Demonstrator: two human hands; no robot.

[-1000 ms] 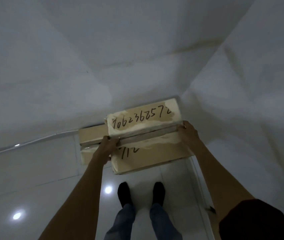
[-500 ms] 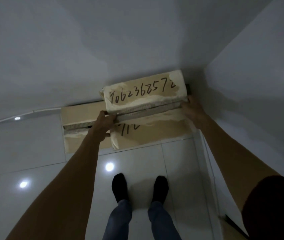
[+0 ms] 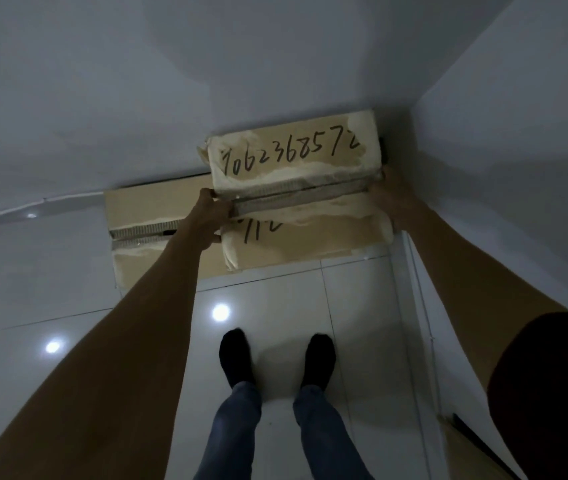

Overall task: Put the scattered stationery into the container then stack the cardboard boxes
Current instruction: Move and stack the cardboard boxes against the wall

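Corner stack takes shape; no stationery or container in shot, so the job looks to be at its box stage.
Floor [image 3: 355,306] tiles carry lower box [image 3: 147,209], set vs. the wall [image 3: 275,64]. Upper box [image 3: 293,150], marker no. on its lid, sits over its right part, likely squared into the corner for support. Left hand [image 3: 211,216] grips one end at the flap seam, right hand [image 3: 391,199] the opp. end. Both boxes closed, contents unseen.

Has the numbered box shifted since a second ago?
Yes. The numbered box has slid right along the lower box, toward the wall corner, uncovering more of the lower box's left end.
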